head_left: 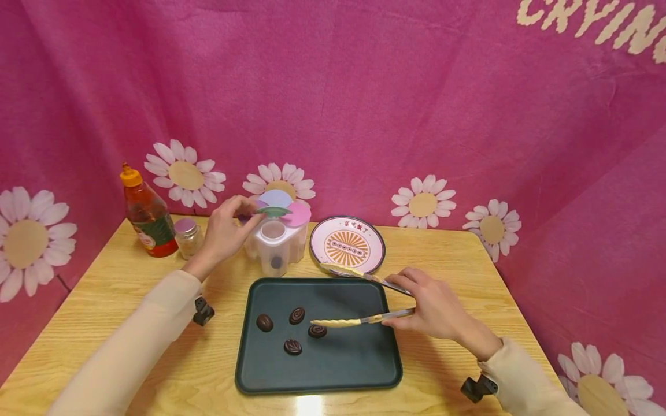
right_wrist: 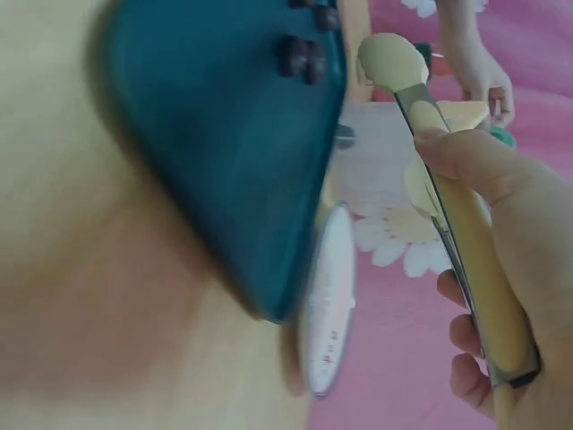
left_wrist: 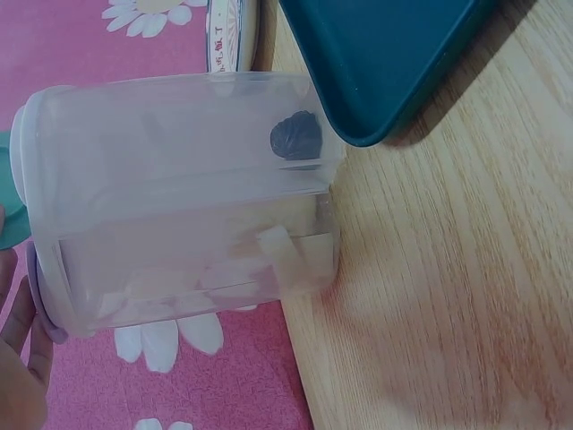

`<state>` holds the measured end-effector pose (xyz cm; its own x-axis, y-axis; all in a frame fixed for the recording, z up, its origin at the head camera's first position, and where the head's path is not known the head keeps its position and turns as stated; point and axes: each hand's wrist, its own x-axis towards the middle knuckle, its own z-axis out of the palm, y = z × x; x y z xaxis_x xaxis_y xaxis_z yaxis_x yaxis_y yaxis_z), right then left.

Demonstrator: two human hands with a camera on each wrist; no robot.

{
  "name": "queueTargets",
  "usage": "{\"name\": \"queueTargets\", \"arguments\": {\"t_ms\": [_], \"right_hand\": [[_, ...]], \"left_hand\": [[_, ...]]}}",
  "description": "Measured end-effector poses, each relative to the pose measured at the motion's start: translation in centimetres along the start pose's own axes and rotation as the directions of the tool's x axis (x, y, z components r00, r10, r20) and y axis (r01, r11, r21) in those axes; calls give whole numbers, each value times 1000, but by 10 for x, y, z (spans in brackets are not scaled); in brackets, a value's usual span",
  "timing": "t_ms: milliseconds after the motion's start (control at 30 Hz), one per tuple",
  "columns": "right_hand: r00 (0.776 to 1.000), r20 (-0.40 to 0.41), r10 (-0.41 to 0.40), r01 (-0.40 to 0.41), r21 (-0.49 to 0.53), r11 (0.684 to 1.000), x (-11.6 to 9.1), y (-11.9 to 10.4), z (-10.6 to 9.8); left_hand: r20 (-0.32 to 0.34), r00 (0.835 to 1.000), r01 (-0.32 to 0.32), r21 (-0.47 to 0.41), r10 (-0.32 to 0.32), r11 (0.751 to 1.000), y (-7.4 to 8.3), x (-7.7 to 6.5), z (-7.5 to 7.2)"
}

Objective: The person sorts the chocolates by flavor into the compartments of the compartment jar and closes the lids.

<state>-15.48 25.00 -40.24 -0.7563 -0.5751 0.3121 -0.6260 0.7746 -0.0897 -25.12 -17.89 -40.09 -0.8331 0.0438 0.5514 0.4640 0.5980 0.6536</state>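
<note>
My left hand [head_left: 229,226] pinches the raised green lid [head_left: 274,212] of a clear plastic container [head_left: 286,249] with several compartments and pastel lids. Below that lid, the round opening is uncovered. One dark chocolate [left_wrist: 297,136] lies at the bottom of a compartment, and pale pieces [left_wrist: 285,255] sit in the neighbouring one. In my right hand [head_left: 434,303] I grip metal tongs with yellow tips [head_left: 335,323], spread apart above the dark tray [head_left: 359,358] with nothing between them. Several brown chocolates [head_left: 293,346] lie on the tray's left half; the lower tip overlaps one in the head view.
A pink-and-white plate [head_left: 347,245] stands behind the tray, right of the container. To the left are a red sauce bottle [head_left: 151,216] with a yellow cap and a small jar [head_left: 188,237] with a pink lid. A pink flowered cloth [head_left: 338,115] hangs behind the wooden table [head_left: 442,254].
</note>
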Motion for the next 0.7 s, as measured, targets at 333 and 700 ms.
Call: {"name": "queueTargets", "arguments": {"t_ms": [333,700], "right_hand": [[998,57,-22,20,37,999,-24,-6,23],[992,127,12,-24,98,995,-32,-6,32]], "left_hand": [[-12,1000,2,-7,-2,1000,-1,1,1],[-21,1000,-7,-4,7,1000,1,0,0]]}}
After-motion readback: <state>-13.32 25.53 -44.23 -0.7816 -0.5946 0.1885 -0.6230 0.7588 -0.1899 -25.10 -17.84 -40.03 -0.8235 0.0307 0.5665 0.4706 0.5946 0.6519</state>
